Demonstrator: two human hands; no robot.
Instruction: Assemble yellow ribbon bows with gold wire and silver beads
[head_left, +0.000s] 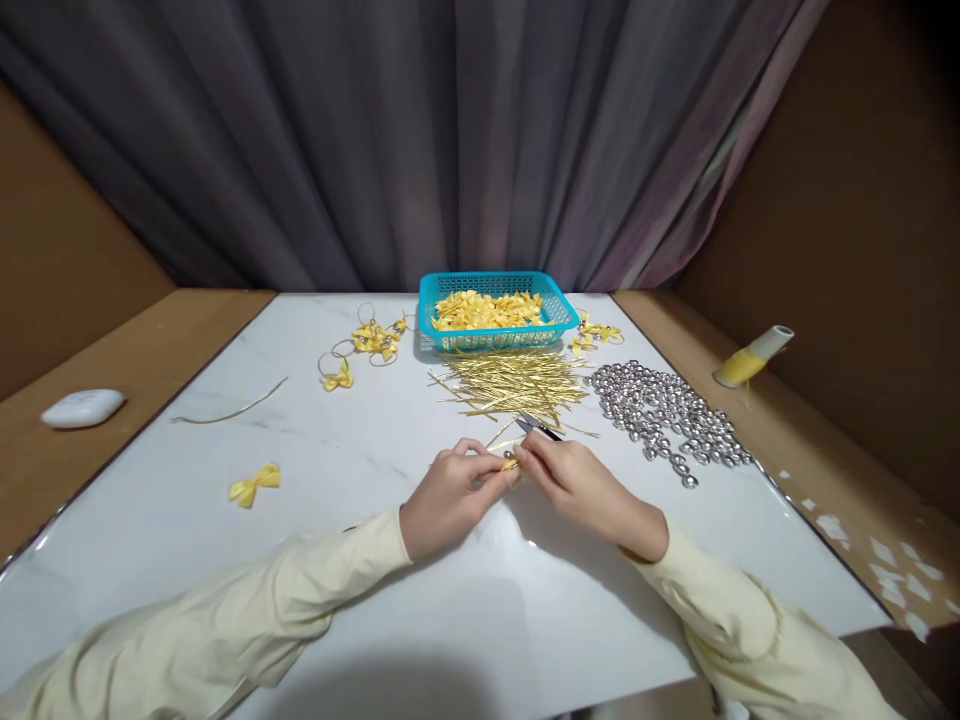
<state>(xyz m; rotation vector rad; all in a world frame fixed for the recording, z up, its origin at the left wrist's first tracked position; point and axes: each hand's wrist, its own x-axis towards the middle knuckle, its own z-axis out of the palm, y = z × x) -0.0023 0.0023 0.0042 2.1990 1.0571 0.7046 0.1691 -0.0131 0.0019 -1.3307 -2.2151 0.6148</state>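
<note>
Fingertips pinched, my left hand [454, 492] and my right hand [589, 488] meet at the middle of the table. Between them is a small yellow ribbon bow [511, 464] with a shiny silver bead on it, mostly covered by the fingers. A gold cord end shows just above the left fingers. Beyond the hands lies a pile of cut gold cords [517, 385], with dark-handled scissors or snips [541, 430] at its near edge. A loose yellow bow [255, 485] rests to the left.
A blue basket [495, 342] of yellow bows stands at the back. Bows with cord loops [375, 340] lie left of it, more bows [596, 333] right. Silver beads [667, 410] spread at right. A single cord [229, 412], white object [82, 409] and yellow thread spool [752, 358] lie outward.
</note>
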